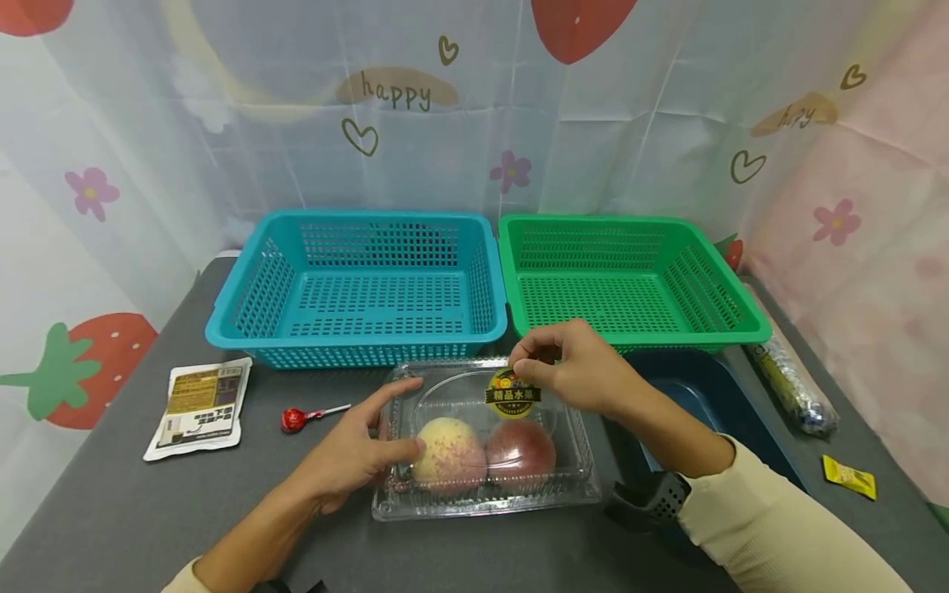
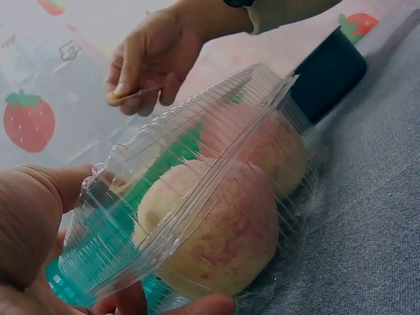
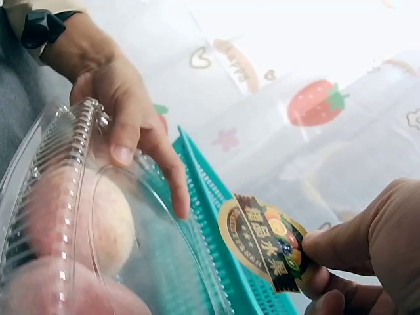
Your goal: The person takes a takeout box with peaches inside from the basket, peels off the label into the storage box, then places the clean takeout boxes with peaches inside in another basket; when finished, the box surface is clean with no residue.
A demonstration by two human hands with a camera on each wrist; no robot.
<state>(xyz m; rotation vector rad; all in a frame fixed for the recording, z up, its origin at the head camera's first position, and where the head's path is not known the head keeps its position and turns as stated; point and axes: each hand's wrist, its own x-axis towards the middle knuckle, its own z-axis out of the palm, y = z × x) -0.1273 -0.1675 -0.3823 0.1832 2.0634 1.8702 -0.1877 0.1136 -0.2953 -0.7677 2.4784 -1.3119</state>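
A clear plastic clamshell box (image 1: 577,482) with a closed lid holds two peaches, a pale yellow-pink peach (image 1: 447,451) and a redder peach (image 1: 521,451). My left hand (image 1: 352,457) grips the box's left side, its thumb on the lid and some fingers hidden round the edge. Over the far right part of the lid, my right hand (image 1: 577,369) pinches a round black-and-gold fruit sticker (image 3: 262,239) by its edge between thumb and fingers. In the right wrist view the sticker hangs apart from the lid, its printed face showing.
Behind the box stand a blue basket (image 1: 356,342) and a green basket (image 1: 638,338). A dark blue tray (image 1: 693,387) lies under my right forearm. To the left are a pouch (image 1: 202,408) and a red lollipop (image 1: 294,420); at right, a plastic-wrapped bundle (image 1: 797,387) and a yellow packet (image 1: 848,477).
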